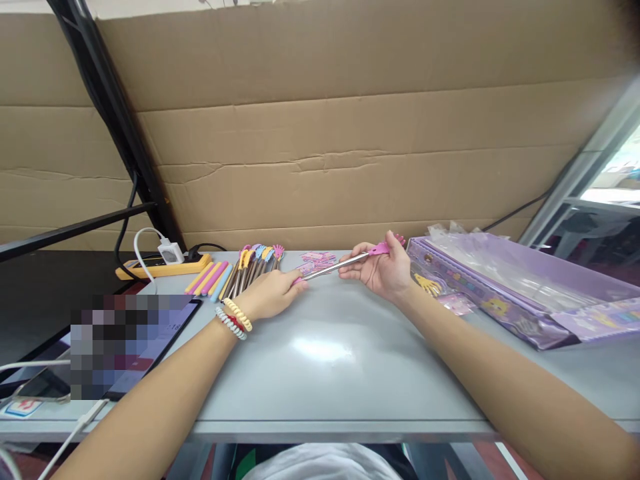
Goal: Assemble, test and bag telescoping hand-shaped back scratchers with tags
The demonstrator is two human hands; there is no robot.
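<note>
A telescopic back scratcher (330,269) with a silver rod and a pink hand-shaped head spans the space between my hands, above the table. My left hand (273,291) is closed round its pink handle end at the lower left. Near the pink head, my right hand (383,272) holds the other end with the thumb over it and the palm turned up. Several more back scratchers (253,263) with pink, yellow and blue heads lie just beyond my left hand, their coloured handles (209,277) pointing left. Behind the rod lie small printed pink cards (319,259).
A purple printed box (500,293) with clear plastic stands at the right. Beside it lies a packaged yellow hand-shaped head (427,285). A tablet (163,340), a yellow power strip (173,268) and white cables are at the left. Cardboard (350,133) walls the back of the grey table (325,380).
</note>
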